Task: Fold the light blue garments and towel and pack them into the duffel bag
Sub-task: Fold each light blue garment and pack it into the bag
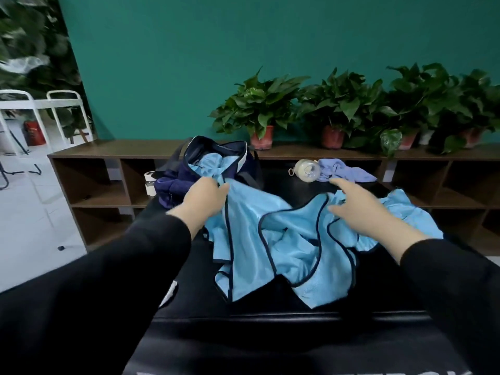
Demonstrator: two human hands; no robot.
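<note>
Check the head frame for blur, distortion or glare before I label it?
Head view: wide-angle bowing on the shelf unit and the frame edges; motion smear on the foliage wall top left and slightly on the right hand; the light blue garment and left hand read clearly; lighting is flat, no glare.

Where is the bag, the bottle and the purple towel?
duffel bag (pixel 238 155), head view, dark upper side panel.
bottle (pixel 305 170), head view, middle of its clear body.
purple towel (pixel 343 171), head view, middle of the crumpled cloth.

Crumpled light blue mesh jersey (pixel 284 239) sprawls unfolded, one end trailing into the open navy duffel bag (pixel 216 155); lavender towel (pixel 343 170) bunched behind.
</note>
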